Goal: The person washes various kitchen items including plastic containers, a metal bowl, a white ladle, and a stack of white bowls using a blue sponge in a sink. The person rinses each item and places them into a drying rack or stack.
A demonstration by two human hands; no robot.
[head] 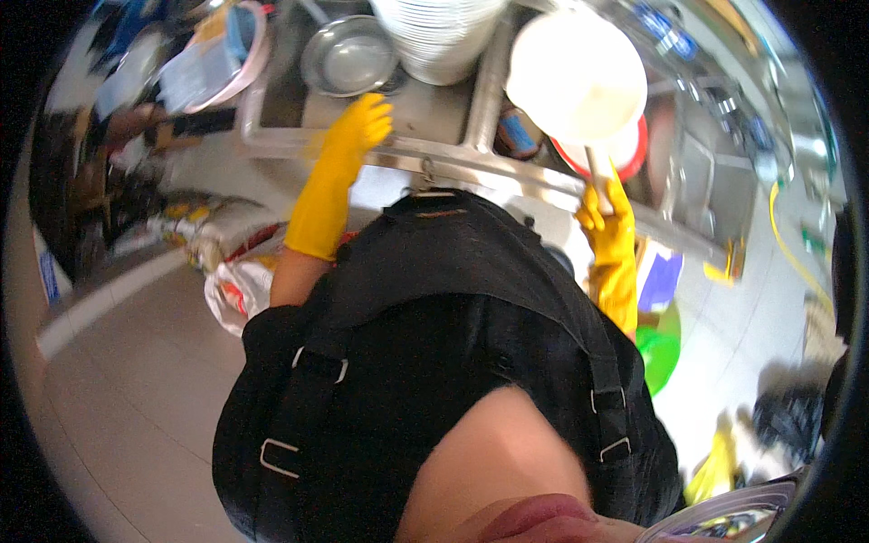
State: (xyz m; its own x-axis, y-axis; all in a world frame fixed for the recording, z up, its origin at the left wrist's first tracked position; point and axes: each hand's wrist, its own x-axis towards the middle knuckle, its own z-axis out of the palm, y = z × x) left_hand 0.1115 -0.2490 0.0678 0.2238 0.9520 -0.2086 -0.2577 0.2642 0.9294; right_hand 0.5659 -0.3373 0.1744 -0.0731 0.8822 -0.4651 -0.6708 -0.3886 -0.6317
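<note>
My left hand (366,125), in a yellow rubber glove, hovers over the near part of the left sink basin, just below a round metal bowl (349,58). Its fingers are bent and blurred, and whether they hold anything does not show. A tall stack of white plates (445,41) stands in the same basin, right of the bowl. My right hand (604,203), also gloved in yellow, grips the short handle of a pale, round pan-like vessel (577,75), its surface washed out by glare. Beneath that vessel, a white dish with a red rim (635,149) partly shows.
The metal sink's front rim (516,176) runs before my body, and a divider (487,81) parts the basins. A brown container with a blue label (519,132) stands in the right basin. Left lies a pink tub (254,58) with containers; a green basin (658,356) is at lower right.
</note>
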